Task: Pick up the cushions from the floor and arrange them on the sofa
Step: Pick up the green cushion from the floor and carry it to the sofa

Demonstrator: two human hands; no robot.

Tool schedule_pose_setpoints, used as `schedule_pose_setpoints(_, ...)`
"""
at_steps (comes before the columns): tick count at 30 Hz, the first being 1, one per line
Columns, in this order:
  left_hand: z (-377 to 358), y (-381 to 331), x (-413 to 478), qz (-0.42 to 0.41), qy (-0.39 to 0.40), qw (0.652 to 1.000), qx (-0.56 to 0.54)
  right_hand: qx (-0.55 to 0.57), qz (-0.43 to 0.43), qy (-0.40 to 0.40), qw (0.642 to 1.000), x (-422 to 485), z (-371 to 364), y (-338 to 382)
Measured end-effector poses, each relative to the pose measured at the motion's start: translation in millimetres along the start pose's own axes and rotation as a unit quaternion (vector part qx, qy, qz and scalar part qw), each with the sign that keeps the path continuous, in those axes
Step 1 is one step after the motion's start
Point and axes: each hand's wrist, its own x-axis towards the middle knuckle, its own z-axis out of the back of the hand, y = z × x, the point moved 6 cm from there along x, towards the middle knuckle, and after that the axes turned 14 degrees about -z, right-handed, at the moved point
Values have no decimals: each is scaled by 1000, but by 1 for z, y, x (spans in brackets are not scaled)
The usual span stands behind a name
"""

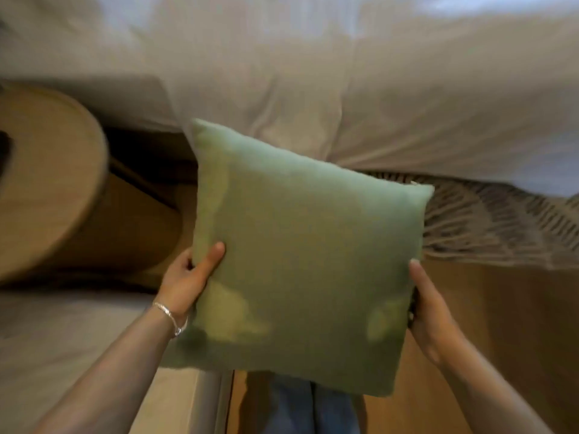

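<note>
A square green cushion point(300, 255) is held up in front of me, tilted a little, between both hands. My left hand point(188, 278) grips its left edge with the thumb on the front face; a thin bracelet sits on that wrist. My right hand point(430, 311) clasps the right edge near the lower corner. Behind the cushion spreads the pale grey sofa point(344, 89), its seat cushions meeting in a crease just above the green one. The picture is blurred by motion.
A round wooden table point(47, 170) stands at the left. A patterned rug point(501, 220) lies on the wooden floor point(501, 308) at the right. Another pale upholstered piece point(62, 339) fills the lower left. Blue trouser legs point(300, 408) show below the cushion.
</note>
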Motion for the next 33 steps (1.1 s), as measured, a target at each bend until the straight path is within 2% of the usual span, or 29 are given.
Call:
schedule_pose_setpoints(3,62,-65,-52,-40,-60,997,-27,21,-9,31,999,-64,-36,35)
schedule_pose_setpoints(6,118,-102,-116,-54,-114,990,-70,-22,-2,82,996,-120,-79,59)
schedule_pose_setpoints(10,177,-104,-200,-50,-182,975,-117,-66,-23,161,984,-169,-127,70)
schedule_pose_setpoints(16,259,-84,-341,-96,-323,923,-187,-206,0,253,945,-245,-218,47)
schedule_pose_setpoints(22,322,-35,-497,-133,-438,854,-246,-352,-48,332,874,-317,-305,-45)
schedule_pose_setpoints(27,368,55,-637,-86,-524,807,-260,-486,-46,357,796,-376,-374,-173)
schedule_pose_setpoints(33,423,146,-770,-21,-571,768,-290,-558,-92,357,744,-428,-426,-333)
